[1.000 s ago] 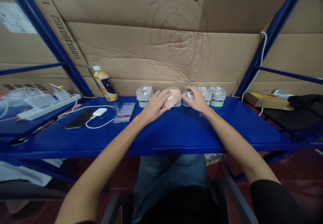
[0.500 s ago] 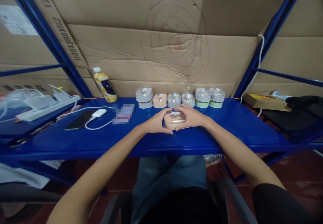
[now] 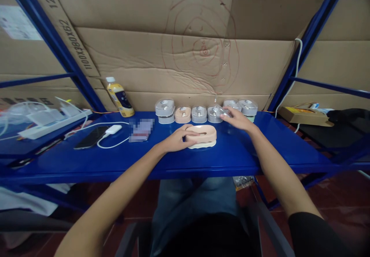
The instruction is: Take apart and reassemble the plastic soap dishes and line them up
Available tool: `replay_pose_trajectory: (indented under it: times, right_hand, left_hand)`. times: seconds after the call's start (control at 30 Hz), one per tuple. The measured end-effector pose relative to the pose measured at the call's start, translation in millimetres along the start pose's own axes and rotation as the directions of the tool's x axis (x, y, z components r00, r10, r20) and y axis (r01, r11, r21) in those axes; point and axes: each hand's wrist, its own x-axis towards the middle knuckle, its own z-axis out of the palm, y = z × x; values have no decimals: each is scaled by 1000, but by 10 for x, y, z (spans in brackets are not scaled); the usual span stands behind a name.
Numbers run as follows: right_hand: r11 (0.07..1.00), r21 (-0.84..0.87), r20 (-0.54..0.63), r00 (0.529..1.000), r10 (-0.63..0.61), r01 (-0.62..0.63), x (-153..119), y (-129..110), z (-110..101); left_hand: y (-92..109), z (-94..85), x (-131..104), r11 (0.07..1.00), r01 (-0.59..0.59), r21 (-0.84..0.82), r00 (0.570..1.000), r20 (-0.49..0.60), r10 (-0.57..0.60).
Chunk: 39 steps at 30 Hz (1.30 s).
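A black top with a short right sleeve is worn with faded blue denim jeans.

The left hand grips, pointing inward — the right hand, farther forward, grips too.

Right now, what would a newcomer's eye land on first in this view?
Probably the red hand-drawn rings on the cardboard behind the blue desk. Next, the peach container in front of the row of small boxes, with the left hand at its left end. The yellow bottle is at the desk's back, left of that row.
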Motion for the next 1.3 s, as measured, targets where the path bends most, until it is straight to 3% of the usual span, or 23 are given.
replay_pose_trajectory:
  times: [0.1,0.2,0.27,0.4,0.57,0.67,0.83,1.03,1.3]
  right_hand:
    - [1000,5,-9,1000,-9,10,2,-16,70]
    - [999,53,-8,1000,2,-2,13,-18,122]
    - [998,62,-35,999,16,-13,23,-5,139]
    - [996,87,-104,994,21,-12,40,9,155]
    - [995,67,-139,989,-59,69,14,-83,182]
    - [980,50,-53,980,-191,193,-47,-194,228]
    - [929,16,199,909,-366,370,-145,-428,415]
    - [918,-99,262,901,-347,383,-182,-573,572]
    - [915,-132,342,884,-319,381,-180,-569,625]
  left_hand:
    - [-67,-36,1,999,44,1,991,-123,-44]
    - [-145,-93,1,991,133,32,944,-309,-116]
    - [-149,-121,-6,989,142,49,931,-345,-117]
    - [-22,-97,-29,998,31,46,990,-141,-24]
    - [91,-1,-33,999,-20,37,1000,10,20]
    - [79,25,-27,999,25,27,1000,7,-25]
    - [95,78,-26,990,133,-51,990,-41,-135]
    - [140,156,-17,981,157,-113,986,-42,-163]
    - [68,207,-20,983,177,-51,981,-73,-181]
